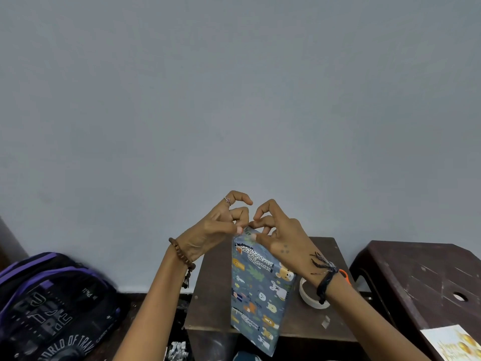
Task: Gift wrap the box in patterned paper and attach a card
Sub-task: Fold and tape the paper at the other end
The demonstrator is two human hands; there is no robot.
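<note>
Head view. The box, wrapped in blue paper printed with cartoon animals, is stood on end on a small dark brown table, at about 6 o'clock in the frame. Its lower end overhangs the table's near edge.

Left hand: held at the box's top end, from the 10 o'clock side. Thumb and forefinger are pinched on the paper at the top corner; the other fingers are curled above it. A ring is worn on one finger, a brown bead bracelet on the wrist.

Right hand: held at the same top end, from the 2 o'clock side. The paper edge is pinched between thumb and fingertips; the remaining fingers are curled. Black thread is tied round the wrist.

A roll of tape is lying on the table at 3 o'clock of the box, just beside it, partly hidden by the right wrist. An orange item behind that wrist cannot be identified.

A card with gold lettering is lying on a second dark stool at 4 o'clock, well apart from the box.

A black and purple backpack is seen at 8 o'clock. A grey wall fills the upper frame.
</note>
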